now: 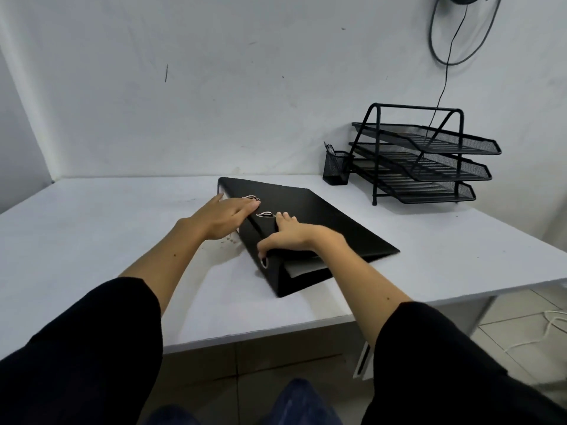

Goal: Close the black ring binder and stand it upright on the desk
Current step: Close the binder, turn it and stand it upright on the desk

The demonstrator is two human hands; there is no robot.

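Flat on the white table lies the black ring binder, closed, its spine toward the person. Left hand rests on the spine's far end, fingers spread flat, gripping nothing. Right hand presses the cover, thumb curled at the spine's ring hole. Rightward stand a mesh pen cup and a three-tier tray rack.

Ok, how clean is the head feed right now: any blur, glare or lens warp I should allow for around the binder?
Head view: wide-angle warp bows the desk edges; light is flat and dim, shadows soft, no glare on the black ring binder. The left hand and right hand look only slightly soft, and the binder's black surface shows little detail.
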